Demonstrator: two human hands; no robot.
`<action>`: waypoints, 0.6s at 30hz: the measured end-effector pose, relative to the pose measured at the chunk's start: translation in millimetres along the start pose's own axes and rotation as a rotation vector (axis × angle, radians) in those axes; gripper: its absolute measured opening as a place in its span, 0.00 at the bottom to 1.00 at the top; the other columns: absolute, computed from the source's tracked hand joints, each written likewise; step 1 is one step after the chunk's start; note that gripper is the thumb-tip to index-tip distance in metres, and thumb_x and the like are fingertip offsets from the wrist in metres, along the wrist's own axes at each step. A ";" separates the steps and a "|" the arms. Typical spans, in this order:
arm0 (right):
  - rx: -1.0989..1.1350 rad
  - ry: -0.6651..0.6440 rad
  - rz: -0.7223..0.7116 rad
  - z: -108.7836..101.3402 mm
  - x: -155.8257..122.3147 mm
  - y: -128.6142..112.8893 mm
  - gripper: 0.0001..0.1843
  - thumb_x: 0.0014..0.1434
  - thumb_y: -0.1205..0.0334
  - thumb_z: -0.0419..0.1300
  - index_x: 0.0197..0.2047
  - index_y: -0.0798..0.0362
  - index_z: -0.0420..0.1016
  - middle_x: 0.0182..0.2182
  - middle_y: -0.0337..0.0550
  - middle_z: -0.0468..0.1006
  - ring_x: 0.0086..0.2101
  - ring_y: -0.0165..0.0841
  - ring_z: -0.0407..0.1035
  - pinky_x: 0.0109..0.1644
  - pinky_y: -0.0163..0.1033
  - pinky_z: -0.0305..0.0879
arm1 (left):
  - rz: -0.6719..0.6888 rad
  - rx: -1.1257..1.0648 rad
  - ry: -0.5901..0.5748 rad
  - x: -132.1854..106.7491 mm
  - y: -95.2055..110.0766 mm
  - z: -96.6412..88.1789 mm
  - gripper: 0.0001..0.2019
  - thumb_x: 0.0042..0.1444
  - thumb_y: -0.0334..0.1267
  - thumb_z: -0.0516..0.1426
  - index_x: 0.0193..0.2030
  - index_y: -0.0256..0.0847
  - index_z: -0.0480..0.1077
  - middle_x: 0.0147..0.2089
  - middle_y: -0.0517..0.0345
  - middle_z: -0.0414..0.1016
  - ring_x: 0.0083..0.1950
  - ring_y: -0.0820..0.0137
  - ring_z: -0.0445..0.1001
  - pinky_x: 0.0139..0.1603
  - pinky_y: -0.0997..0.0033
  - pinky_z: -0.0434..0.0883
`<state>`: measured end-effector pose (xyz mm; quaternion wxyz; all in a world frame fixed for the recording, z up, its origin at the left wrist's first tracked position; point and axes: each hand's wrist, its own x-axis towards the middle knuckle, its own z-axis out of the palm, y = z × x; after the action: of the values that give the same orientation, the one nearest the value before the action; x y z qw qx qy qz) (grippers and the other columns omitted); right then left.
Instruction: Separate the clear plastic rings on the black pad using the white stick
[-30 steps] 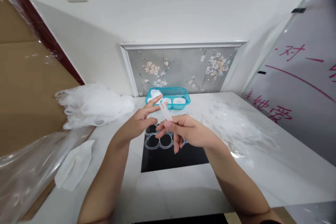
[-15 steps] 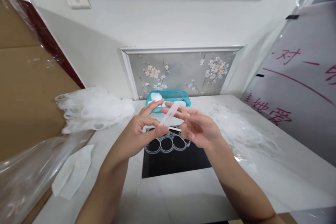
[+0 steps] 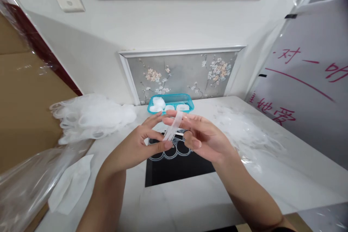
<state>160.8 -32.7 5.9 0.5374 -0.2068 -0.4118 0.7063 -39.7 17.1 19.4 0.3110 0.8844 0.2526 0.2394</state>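
Both my hands are raised over the white table, holding one small clear plastic strip between them. My left hand pinches its lower end between thumb and forefinger. My right hand grips its upper part, with the fingers stretched toward the left. Under the hands, on a black mat, lies a clear plastic tray with round holes.
A teal basket with white pieces stands at the table's back by the wall. A heap of clear plastic parts lies at the left, another heap at the right. A white cloth and plastic-wrapped cardboard are at the left.
A second ago only my right hand held the strip. My left hand has since closed on its lower end, and both hands have lifted it a little above the holed tray.
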 end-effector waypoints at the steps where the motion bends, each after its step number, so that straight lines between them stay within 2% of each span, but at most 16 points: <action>1: -0.041 0.007 -0.019 0.1 0.3 0.4 0.14 0.61 0.59 0.59 0.49 0.51 0.77 0.50 0.49 0.77 0.15 0.14 0.61 0.18 0.22 0.61 | 0.000 0.033 -0.009 -0.2 -0.4 0.1 0.08 0.56 0.47 0.59 0.30 0.53 0.78 0.69 0.75 0.53 0.71 0.59 0.49 0.70 0.48 0.51; 5: -0.157 -0.010 -0.051 -0.6 0.9 2.3 0.14 0.60 0.56 0.60 0.47 0.50 0.78 0.44 0.47 0.80 0.14 0.15 0.63 0.17 0.23 0.60 | -0.019 0.155 -0.004 -0.1 -5.7 1.4 0.08 0.57 0.49 0.58 0.37 0.56 0.78 0.70 0.74 0.51 0.72 0.56 0.42 0.68 0.45 0.53; 11: -0.411 -0.068 -0.056 1.7 -4.0 4.5 0.14 0.60 0.57 0.60 0.47 0.51 0.78 0.37 0.45 0.82 0.16 0.19 0.68 0.19 0.25 0.63 | -0.026 0.267 -0.028 -0.6 -10.2 0.3 0.16 0.56 0.51 0.58 0.52 0.59 0.71 0.73 0.70 0.41 0.73 0.53 0.36 0.64 0.45 0.59; 15: -0.544 -0.081 -0.041 5.7 -8.0 5.8 0.13 0.58 0.55 0.62 0.43 0.53 0.80 0.35 0.44 0.82 0.16 0.20 0.68 0.21 0.27 0.65 | -0.022 0.213 -0.020 -2.1 -8.5 -3.1 0.21 0.58 0.49 0.57 0.58 0.55 0.66 0.73 0.65 0.38 0.73 0.54 0.38 0.66 0.46 0.57; 18: -0.615 -0.092 -0.004 7.6 -9.0 6.6 0.14 0.57 0.53 0.62 0.39 0.53 0.81 0.35 0.44 0.82 0.16 0.20 0.68 0.22 0.28 0.67 | 0.017 0.070 0.020 -3.5 -10.7 -5.3 0.23 0.58 0.45 0.57 0.61 0.55 0.63 0.73 0.63 0.38 0.73 0.53 0.39 0.66 0.46 0.56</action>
<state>154.4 -44.4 3.6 0.4320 -0.3267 -0.6304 0.5561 -48.6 24.6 15.0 0.2753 0.8943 0.2565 0.2420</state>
